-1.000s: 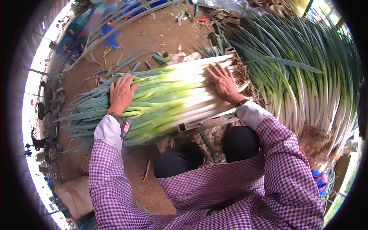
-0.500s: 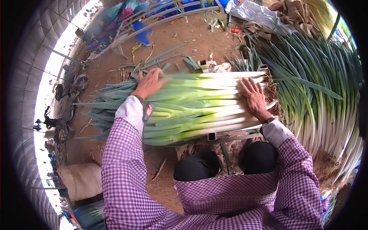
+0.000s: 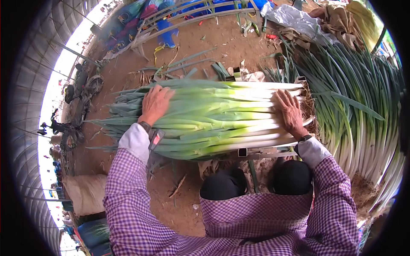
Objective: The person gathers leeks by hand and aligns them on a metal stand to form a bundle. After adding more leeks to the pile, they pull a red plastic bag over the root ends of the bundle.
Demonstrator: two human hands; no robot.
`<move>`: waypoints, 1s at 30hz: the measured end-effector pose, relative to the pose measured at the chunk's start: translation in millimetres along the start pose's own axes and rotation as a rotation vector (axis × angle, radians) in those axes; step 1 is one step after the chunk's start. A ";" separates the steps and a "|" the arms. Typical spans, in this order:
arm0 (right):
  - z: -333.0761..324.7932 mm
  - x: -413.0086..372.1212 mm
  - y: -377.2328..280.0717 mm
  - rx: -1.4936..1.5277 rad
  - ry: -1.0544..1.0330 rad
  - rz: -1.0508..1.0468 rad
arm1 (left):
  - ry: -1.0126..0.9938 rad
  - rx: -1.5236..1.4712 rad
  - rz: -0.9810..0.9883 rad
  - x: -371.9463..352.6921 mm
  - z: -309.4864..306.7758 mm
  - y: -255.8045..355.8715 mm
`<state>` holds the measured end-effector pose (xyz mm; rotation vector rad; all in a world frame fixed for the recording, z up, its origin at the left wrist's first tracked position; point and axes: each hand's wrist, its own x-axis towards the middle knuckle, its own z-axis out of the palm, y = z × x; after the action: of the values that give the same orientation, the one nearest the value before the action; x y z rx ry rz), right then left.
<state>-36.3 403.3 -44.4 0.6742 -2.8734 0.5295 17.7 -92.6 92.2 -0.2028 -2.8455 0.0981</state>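
Note:
A wide layer of long leeks (image 3: 213,121) lies sideways across a low metal frame (image 3: 256,154), white root ends at the right, green leaves at the left. My left hand (image 3: 156,103) rests on the green leaves near the left part, fingers apart. On the white stalks near the roots lies my right hand (image 3: 289,112), its fingers spread. A knife-like tool with a red and grey handle (image 3: 157,139) shows beside my left wrist, over the near edge of the leaves; what holds it is hidden.
A large pile of leeks (image 3: 350,106) stands on the right. Behind are a wooden rack (image 3: 188,18), white sheeting (image 3: 294,21) and loose leaves on the soil. My dark-covered knees (image 3: 292,177) are close to the frame. A beige sack (image 3: 85,194) lies at the left.
My left hand has moved toward me and slightly left over the leaves, its fingers now less stretched to the right. My right hand remains on the white stalks. The whole view has shifted slightly.

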 end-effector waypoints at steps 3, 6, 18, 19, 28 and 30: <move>3.5 -0.6 2.9 0.004 0.028 -0.016 | 0.058 0.009 0.020 -18.8 6.6 -0.6; 3.6 -1.5 5.9 0.035 0.023 -0.037 | -0.062 0.004 -0.051 -27.5 -3.5 9.5; 12.8 -0.3 10.4 -0.016 0.008 -0.016 | -0.006 -0.120 0.006 -9.1 46.6 -38.0; 12.2 -1.8 10.0 -0.011 0.016 -0.023 | -0.104 -0.096 -0.046 -5.6 39.9 -39.7; 17.4 -0.1 13.3 -0.006 0.062 -0.030 | -0.180 -0.028 0.127 26.9 -14.2 89.4; 16.3 -0.6 12.0 -0.007 0.051 -0.029 | -0.160 -0.047 0.199 17.6 -4.1 122.1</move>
<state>-42.2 407.6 -63.3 0.6904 -2.8129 0.5243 17.9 30.9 90.3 -0.5102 -2.9803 0.0915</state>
